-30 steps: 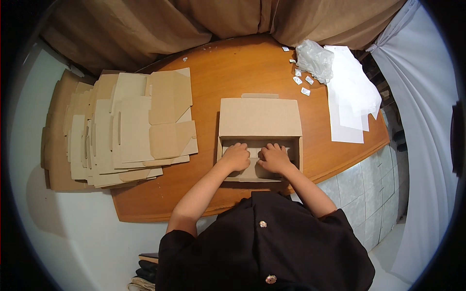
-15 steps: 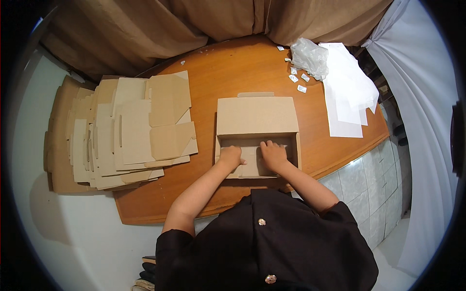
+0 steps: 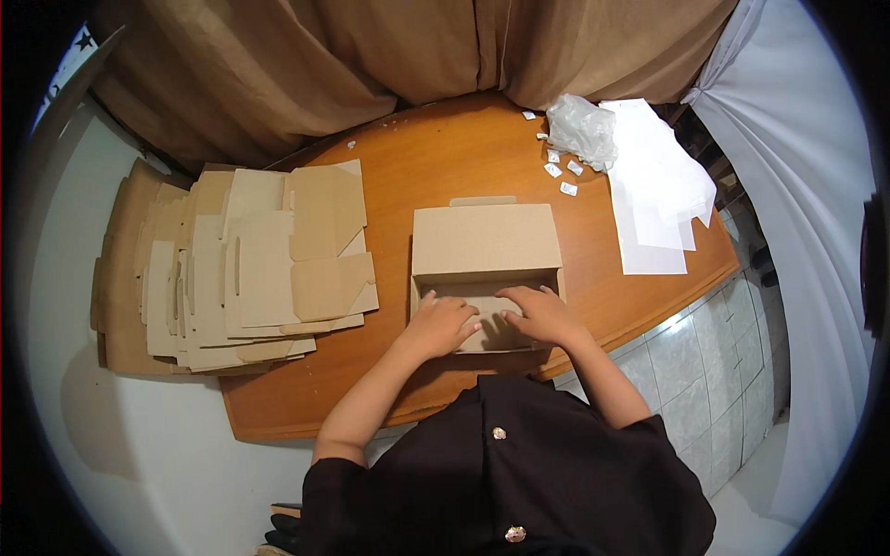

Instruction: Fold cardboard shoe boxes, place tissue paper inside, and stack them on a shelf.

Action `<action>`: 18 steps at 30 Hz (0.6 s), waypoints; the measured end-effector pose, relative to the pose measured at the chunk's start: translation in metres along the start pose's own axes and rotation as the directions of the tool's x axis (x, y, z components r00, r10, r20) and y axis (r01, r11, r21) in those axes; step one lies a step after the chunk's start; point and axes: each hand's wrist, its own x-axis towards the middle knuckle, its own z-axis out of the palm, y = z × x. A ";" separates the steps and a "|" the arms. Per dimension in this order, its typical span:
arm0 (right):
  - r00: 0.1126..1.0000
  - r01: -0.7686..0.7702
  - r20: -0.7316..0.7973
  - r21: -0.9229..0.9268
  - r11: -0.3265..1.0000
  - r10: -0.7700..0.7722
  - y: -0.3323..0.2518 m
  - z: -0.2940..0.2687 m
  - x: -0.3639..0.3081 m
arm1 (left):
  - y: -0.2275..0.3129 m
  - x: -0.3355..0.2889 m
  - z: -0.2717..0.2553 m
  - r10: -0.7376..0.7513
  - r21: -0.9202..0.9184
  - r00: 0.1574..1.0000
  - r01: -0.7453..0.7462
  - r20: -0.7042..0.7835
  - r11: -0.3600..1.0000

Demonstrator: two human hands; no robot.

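A brown cardboard box (image 3: 487, 241) stands in front of me with its lid flap tilted back and a narrow tuck flap at the lid's far edge. Over the left part of its opening is my left hand (image 3: 442, 323), fingers apart and holding nothing. My right hand (image 3: 540, 315) hovers at the right part of the opening, its fingers spread and bent toward the middle. Both hands hide parts of the box's near wall and floor. Whether either one touches the side walls, I cannot tell.
Flattened cardboard boxes (image 3: 264, 269) lie in a pile on the left of the wooden table (image 3: 399, 176). At the far right are a crumpled clear plastic bag (image 3: 582, 132), several small white packets (image 3: 568, 189) and white paper sheets (image 3: 654, 204). A brown curtain (image 3: 417, 46) hangs behind.
Both hands have risen from inside the box toward its near edge, and their fingers have spread. The box stays in place on the table; the whole view has shifted slightly.
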 end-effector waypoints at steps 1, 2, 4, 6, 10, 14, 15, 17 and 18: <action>1.000 -0.004 -0.009 -0.003 1.000 0.004 -0.001 -0.006 -0.010 | 0.008 -0.010 -0.013 0.009 0.005 1.000 -0.009 -0.003 1.000; 0.983 0.033 -0.183 0.041 0.999 -0.024 0.003 -0.010 -0.020 | 0.015 -0.020 -0.025 0.044 0.020 0.969 -0.041 -0.242 0.999; 0.933 0.074 -0.358 0.075 0.994 -0.043 0.014 -0.006 -0.036 | 0.011 -0.037 -0.029 0.086 0.044 0.879 -0.075 -0.469 0.996; 0.763 -0.005 -0.641 0.124 0.992 0.084 0.034 0.014 -0.048 | 0.000 -0.053 -0.017 0.047 0.033 0.816 -0.035 -0.576 0.999; 0.900 0.099 -0.423 -0.038 0.994 -0.106 0.047 0.035 -0.081 | -0.015 -0.074 0.031 0.103 -0.012 0.877 -0.123 -0.470 0.992; 0.907 0.095 -0.393 -0.164 0.982 -0.154 0.051 0.050 -0.090 | -0.018 -0.064 0.056 0.061 -0.045 0.862 -0.097 -0.503 0.994; 0.905 0.080 -0.401 -0.163 0.983 -0.140 0.055 0.051 -0.090 | -0.015 -0.058 0.058 0.044 -0.039 0.856 -0.075 -0.515 0.996; 0.890 0.054 -0.442 -0.141 0.989 -0.111 0.062 0.052 -0.086 | -0.012 -0.047 0.057 0.065 -0.001 0.846 -0.077 -0.530 0.997; 0.890 0.041 -0.445 -0.142 0.989 -0.101 0.069 0.051 -0.086 | -0.008 -0.042 0.058 0.068 0.032 0.831 -0.060 -0.552 0.998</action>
